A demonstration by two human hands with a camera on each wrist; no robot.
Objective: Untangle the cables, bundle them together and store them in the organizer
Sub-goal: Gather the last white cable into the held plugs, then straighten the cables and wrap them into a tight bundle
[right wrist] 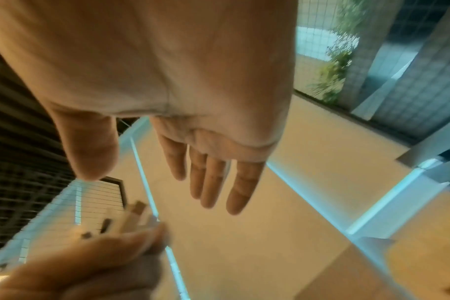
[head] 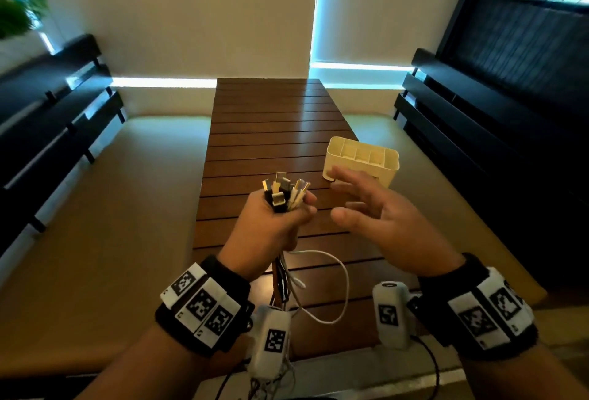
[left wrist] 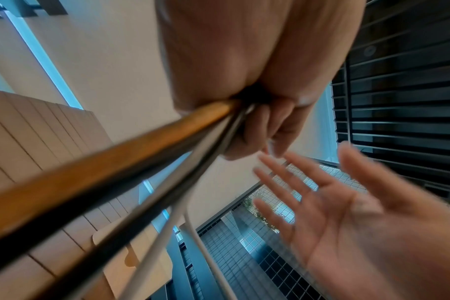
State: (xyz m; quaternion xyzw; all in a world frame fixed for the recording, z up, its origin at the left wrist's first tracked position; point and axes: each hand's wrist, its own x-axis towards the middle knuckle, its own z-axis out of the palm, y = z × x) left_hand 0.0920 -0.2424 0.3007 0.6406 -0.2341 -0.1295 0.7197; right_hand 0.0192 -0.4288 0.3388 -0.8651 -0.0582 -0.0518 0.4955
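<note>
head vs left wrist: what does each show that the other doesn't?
Only the head view shows the connector ends fanned out above the left hand, the cream organizer standing on the slatted table, and the white cable loop hanging below the fist.

Only the left wrist view shows the cables from beneath, leaving the fist as a tight bunch: one orange, dark ones, white ones.

Both show the left hand gripping the bundle and the right hand open beside it, holding nothing.

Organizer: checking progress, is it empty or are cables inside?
Empty: the organizer shows bare compartments; the left hand grips the cables.
</note>
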